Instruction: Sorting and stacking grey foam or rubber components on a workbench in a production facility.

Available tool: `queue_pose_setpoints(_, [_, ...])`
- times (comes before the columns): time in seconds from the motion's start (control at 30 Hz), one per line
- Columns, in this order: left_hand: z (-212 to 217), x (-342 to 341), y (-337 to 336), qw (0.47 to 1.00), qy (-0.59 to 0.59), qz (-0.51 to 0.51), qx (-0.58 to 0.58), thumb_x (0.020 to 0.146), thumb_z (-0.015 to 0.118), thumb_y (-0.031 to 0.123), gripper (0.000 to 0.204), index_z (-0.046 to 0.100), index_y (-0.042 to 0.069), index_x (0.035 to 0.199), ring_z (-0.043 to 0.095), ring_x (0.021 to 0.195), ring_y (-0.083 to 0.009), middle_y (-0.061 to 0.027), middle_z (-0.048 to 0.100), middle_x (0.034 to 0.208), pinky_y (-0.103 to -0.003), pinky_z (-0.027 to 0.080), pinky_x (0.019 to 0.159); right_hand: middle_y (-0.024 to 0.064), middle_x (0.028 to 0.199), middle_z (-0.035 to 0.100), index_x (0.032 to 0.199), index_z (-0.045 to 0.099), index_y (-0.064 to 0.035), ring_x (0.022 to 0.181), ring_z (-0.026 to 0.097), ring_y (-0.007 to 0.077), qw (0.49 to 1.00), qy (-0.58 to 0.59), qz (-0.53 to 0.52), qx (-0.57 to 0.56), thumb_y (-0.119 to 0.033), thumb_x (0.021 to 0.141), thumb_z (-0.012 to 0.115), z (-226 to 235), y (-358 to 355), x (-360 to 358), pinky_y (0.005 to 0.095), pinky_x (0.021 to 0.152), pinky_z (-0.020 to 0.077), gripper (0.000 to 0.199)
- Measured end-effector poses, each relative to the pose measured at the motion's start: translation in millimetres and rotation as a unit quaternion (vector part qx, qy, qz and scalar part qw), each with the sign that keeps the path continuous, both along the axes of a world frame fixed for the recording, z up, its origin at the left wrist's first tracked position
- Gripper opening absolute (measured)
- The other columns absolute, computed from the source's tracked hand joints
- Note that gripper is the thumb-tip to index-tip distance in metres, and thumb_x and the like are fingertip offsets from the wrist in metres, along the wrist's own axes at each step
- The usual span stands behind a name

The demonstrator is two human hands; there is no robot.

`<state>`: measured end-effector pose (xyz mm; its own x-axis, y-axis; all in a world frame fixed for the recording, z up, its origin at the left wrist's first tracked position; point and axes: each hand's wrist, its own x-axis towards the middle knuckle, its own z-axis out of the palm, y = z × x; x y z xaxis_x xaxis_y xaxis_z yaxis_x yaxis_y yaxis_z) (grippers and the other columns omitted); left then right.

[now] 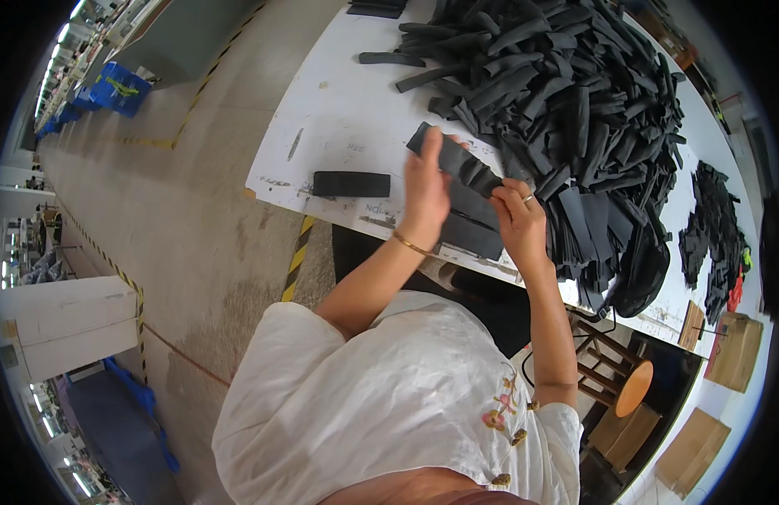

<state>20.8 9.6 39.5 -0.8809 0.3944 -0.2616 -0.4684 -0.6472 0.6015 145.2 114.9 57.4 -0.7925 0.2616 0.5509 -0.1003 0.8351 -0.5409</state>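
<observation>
Between my two hands a black fabric strip point(467, 166) is held slantwise above the white table point(301, 114). My left hand point(427, 189) grips its far left end, thumb on top. At the near right end, the fingers of my right hand point(521, 217) pinch it. Below the strip, more flat black strips point(471, 236) lie at the table's near edge, partly covered by my hands. Left of my left hand rests a neat black folded strip or small stack point(351, 184). A large heap of loose black strips point(558, 93) rises just beyond my hands.
Right of the heap are a black bag point(640, 269) and another dark pile point(711, 227). A wooden stool point(633, 387) and cardboard boxes point(692, 452) stand to the lower right. Yellow-black tape point(298, 257) marks the floor; blue bins point(120, 88) sit far left.
</observation>
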Motion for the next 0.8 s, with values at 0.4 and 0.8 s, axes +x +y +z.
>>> queue_pose_setpoints(0.4, [11.1, -21.6, -42.0, 0.975, 0.215, -0.032, 0.037, 0.093, 0.061, 0.007, 0.016, 0.064, -0.006, 0.102, 0.068, 0.091, -0.0299, -0.0171, 0.068, 0.096, -0.038, 0.056, 0.085, 0.0115, 0.105, 0.062, 0.099, 0.066, 0.0007, 0.092, 0.062, 0.0215, 0.993, 0.029, -0.026, -0.108, -0.004, 0.079, 0.074, 20.0, -6.6, 15.0, 0.0293, 0.081, 0.0481, 0.022])
queue_pose_setpoints(0.8, [1.7, -18.1, -32.9, 0.982, 0.189, -0.005, 0.022, 0.094, 0.060, 0.007, 0.016, 0.064, -0.005, 0.104, 0.066, 0.096, -0.0309, -0.0158, 0.065, 0.102, -0.041, 0.054, 0.091, 0.0066, 0.094, 0.062, 0.084, 0.064, 0.0029, 0.080, 0.056, 0.0121, 0.934, 0.160, -0.143, -0.285, -0.008, 0.086, 0.072, 8.2, -11.2, -8.5, 0.0238, 0.071, 0.0461, 0.013])
